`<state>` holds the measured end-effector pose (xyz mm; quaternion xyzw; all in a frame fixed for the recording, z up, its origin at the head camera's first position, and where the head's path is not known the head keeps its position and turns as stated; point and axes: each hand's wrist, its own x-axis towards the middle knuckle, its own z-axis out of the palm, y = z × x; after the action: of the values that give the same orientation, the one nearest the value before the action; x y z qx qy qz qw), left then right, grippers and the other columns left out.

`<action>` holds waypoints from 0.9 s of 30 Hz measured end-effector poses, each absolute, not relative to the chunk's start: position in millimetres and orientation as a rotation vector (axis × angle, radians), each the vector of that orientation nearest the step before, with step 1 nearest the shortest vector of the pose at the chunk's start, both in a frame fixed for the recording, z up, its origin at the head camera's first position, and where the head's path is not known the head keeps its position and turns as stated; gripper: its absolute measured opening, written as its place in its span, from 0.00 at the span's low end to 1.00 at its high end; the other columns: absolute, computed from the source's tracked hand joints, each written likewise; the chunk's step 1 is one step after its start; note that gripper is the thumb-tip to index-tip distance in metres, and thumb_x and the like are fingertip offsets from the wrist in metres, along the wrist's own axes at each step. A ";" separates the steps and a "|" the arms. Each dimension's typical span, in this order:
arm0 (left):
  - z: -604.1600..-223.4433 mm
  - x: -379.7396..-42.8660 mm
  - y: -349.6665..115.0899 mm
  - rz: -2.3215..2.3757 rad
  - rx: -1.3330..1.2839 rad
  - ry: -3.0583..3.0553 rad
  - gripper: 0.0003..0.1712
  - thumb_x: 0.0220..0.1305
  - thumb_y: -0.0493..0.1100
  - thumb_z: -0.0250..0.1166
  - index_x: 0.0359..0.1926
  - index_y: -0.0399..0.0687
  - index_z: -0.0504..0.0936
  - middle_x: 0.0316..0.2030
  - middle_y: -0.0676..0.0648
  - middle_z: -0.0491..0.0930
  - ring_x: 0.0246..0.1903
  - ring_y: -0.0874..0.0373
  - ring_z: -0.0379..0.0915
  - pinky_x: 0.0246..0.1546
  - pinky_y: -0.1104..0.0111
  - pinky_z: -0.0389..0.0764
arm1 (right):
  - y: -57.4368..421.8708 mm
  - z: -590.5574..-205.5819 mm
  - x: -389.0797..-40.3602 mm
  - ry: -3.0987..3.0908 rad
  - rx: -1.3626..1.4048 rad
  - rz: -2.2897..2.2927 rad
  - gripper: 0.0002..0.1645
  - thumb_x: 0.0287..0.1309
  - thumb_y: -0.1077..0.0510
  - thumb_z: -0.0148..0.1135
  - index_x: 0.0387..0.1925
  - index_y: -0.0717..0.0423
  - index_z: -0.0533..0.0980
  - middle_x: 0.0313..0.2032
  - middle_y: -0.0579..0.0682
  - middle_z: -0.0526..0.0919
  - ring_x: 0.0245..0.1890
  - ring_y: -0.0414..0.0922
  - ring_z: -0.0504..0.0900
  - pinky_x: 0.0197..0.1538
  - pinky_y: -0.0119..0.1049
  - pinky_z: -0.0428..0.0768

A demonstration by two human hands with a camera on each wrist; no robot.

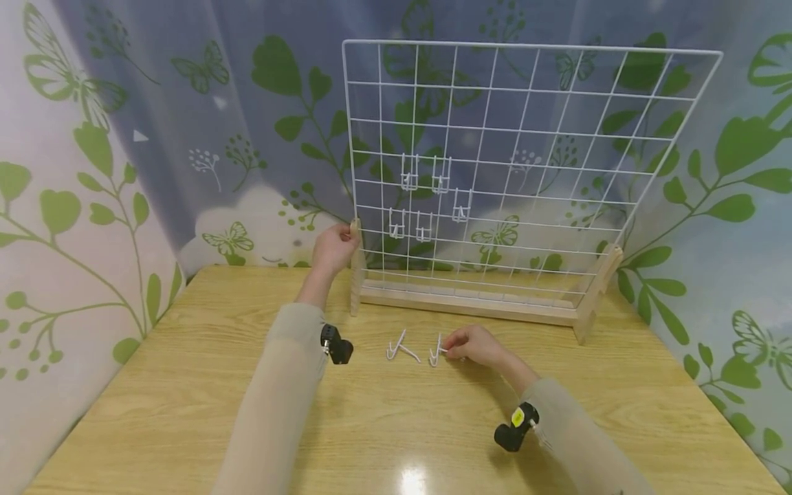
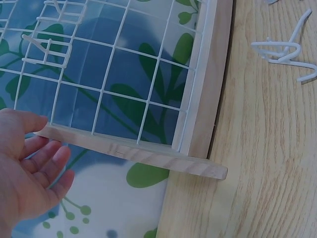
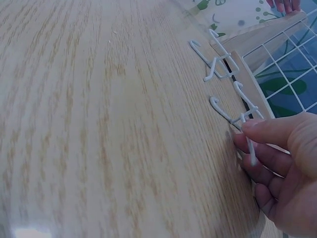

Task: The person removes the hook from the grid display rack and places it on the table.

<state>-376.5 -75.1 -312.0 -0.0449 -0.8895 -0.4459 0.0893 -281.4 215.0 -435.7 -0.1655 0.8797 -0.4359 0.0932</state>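
A white wire grid panel (image 1: pixel 516 127) stands upright in a wooden stand (image 1: pixel 470 303), with several white hooks (image 1: pixel 460 212) hanging on its left half. At the stand's left side post (image 2: pixel 133 154), my left hand (image 1: pixel 335 249) grips the upper end between thumb and fingers. My right hand (image 1: pixel 475 346) pinches the stem of a white wire hook (image 3: pixel 249 141) between thumb and forefinger, close over the table in front of the stand. Another white hook (image 1: pixel 403 347) lies loose on the table, just left of the held one.
The wood-grain table (image 1: pixel 396 426) reaches back to a leaf-and-butterfly printed curtain (image 1: pixel 229 172). The stand's right side post (image 1: pixel 595 292) slants near the table's back right. Black cameras are strapped at both sleeves.
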 end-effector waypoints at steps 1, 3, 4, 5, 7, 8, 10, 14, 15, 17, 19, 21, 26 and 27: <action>-311.9 -376.5 -75.2 -1.327 -0.134 -2.647 0.20 0.63 0.43 0.56 0.53 0.35 0.74 0.45 0.38 0.77 0.45 0.46 0.72 0.46 0.58 0.72 | 215.0 -435.5 -281.3 2.614 -0.489 -1.290 0.08 0.50 0.67 0.64 0.34 0.68 0.80 0.29 0.52 0.83 0.24 0.37 0.73 0.28 0.29 0.72; -311.8 -376.2 -75.3 -1.330 -0.135 -2.647 0.20 0.64 0.43 0.56 0.53 0.35 0.74 0.46 0.38 0.77 0.45 0.46 0.72 0.47 0.58 0.72 | 215.2 -435.3 -281.2 2.621 -0.490 -1.284 0.08 0.50 0.67 0.64 0.34 0.68 0.80 0.30 0.52 0.83 0.23 0.37 0.72 0.27 0.30 0.72; -311.6 -375.8 -75.2 -1.332 -0.135 -2.646 0.21 0.64 0.43 0.56 0.53 0.35 0.74 0.46 0.38 0.77 0.46 0.45 0.72 0.47 0.58 0.72 | 215.4 -435.0 -281.1 2.622 -0.488 -1.283 0.08 0.50 0.67 0.64 0.34 0.68 0.80 0.30 0.53 0.83 0.23 0.37 0.72 0.27 0.30 0.71; -311.3 -375.4 -75.1 -1.333 -0.135 -2.646 0.21 0.64 0.43 0.56 0.53 0.35 0.74 0.46 0.38 0.76 0.46 0.45 0.72 0.47 0.58 0.72 | 215.5 -434.8 -281.0 2.626 -0.496 -1.280 0.07 0.50 0.67 0.64 0.34 0.68 0.80 0.30 0.53 0.83 0.23 0.37 0.71 0.26 0.29 0.71; -311.1 -374.8 -74.9 -1.338 -0.135 -2.644 0.21 0.64 0.44 0.56 0.54 0.35 0.73 0.47 0.38 0.76 0.46 0.45 0.72 0.47 0.57 0.72 | 216.0 -434.4 -281.0 2.629 -0.508 -1.280 0.08 0.51 0.67 0.63 0.34 0.68 0.80 0.30 0.53 0.83 0.23 0.37 0.71 0.27 0.30 0.71; -311.0 -374.4 -74.9 -1.340 -0.136 -2.644 0.21 0.64 0.44 0.56 0.54 0.35 0.73 0.47 0.38 0.76 0.46 0.45 0.72 0.47 0.57 0.72 | 216.3 -434.2 -281.0 2.627 -0.511 -1.282 0.08 0.51 0.67 0.63 0.34 0.68 0.80 0.31 0.53 0.83 0.23 0.37 0.72 0.27 0.30 0.72; -310.8 -374.0 -75.1 -1.342 -0.137 -2.644 0.21 0.64 0.44 0.56 0.54 0.35 0.73 0.47 0.38 0.76 0.47 0.45 0.72 0.48 0.57 0.72 | 217.1 -433.4 -281.2 2.620 -0.501 -1.298 0.08 0.51 0.67 0.63 0.35 0.68 0.80 0.31 0.54 0.83 0.25 0.38 0.73 0.29 0.31 0.73; -310.5 -373.7 -75.6 -1.342 -0.138 -2.644 0.21 0.64 0.44 0.56 0.54 0.35 0.73 0.47 0.38 0.76 0.47 0.45 0.72 0.48 0.58 0.72 | 220.1 -430.7 -282.7 2.637 -0.458 -1.312 0.10 0.53 0.64 0.63 0.37 0.66 0.80 0.33 0.53 0.83 0.29 0.40 0.76 0.32 0.35 0.75; -310.2 -373.6 -75.5 -1.339 -0.139 -2.644 0.21 0.64 0.43 0.56 0.54 0.34 0.73 0.47 0.38 0.77 0.47 0.45 0.72 0.48 0.58 0.72 | 221.3 -429.9 -283.6 2.645 -0.447 -1.316 0.10 0.53 0.63 0.63 0.37 0.66 0.80 0.33 0.53 0.83 0.29 0.41 0.77 0.33 0.36 0.75; -309.7 -373.4 -75.5 -1.337 -0.135 -2.646 0.21 0.64 0.43 0.55 0.54 0.34 0.73 0.47 0.38 0.77 0.47 0.45 0.72 0.49 0.58 0.72 | 223.4 -427.7 -286.0 2.663 -0.439 -1.321 0.11 0.54 0.62 0.63 0.38 0.66 0.80 0.34 0.54 0.83 0.31 0.43 0.78 0.34 0.37 0.76; -309.3 -373.6 -75.5 -1.333 -0.133 -2.650 0.22 0.64 0.44 0.55 0.54 0.34 0.73 0.47 0.38 0.76 0.47 0.45 0.72 0.49 0.58 0.72 | 225.3 -424.7 -288.6 2.683 -0.431 -1.319 0.11 0.56 0.62 0.62 0.38 0.66 0.80 0.35 0.55 0.83 0.33 0.44 0.78 0.36 0.38 0.77; -309.3 -374.2 -75.7 -1.331 -0.129 -2.657 0.22 0.64 0.44 0.55 0.55 0.35 0.73 0.48 0.38 0.76 0.48 0.45 0.72 0.49 0.58 0.72 | 226.3 -420.3 -290.6 2.685 -0.395 -1.336 0.12 0.56 0.62 0.61 0.39 0.67 0.79 0.36 0.55 0.83 0.34 0.46 0.79 0.37 0.39 0.77; -310.0 -375.4 -75.8 -1.338 -0.128 -2.657 0.22 0.65 0.44 0.55 0.54 0.35 0.73 0.48 0.38 0.76 0.48 0.45 0.72 0.48 0.57 0.72 | 227.8 -404.6 -292.2 2.678 -0.361 -1.355 0.14 0.57 0.63 0.59 0.42 0.71 0.77 0.32 0.55 0.83 0.30 0.47 0.78 0.34 0.43 0.77; -310.2 -375.4 -75.7 -1.337 -0.131 -2.656 0.22 0.65 0.45 0.55 0.54 0.35 0.73 0.47 0.38 0.76 0.47 0.45 0.72 0.48 0.57 0.72 | 228.5 -402.0 -292.8 2.685 -0.382 -1.348 0.15 0.58 0.63 0.59 0.42 0.71 0.77 0.31 0.54 0.83 0.29 0.47 0.78 0.33 0.43 0.77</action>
<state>-375.4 -75.7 -310.2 -0.0440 -0.8893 -0.4478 0.0824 -292.8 228.5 -402.0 -0.1260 0.8851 -0.4444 0.0567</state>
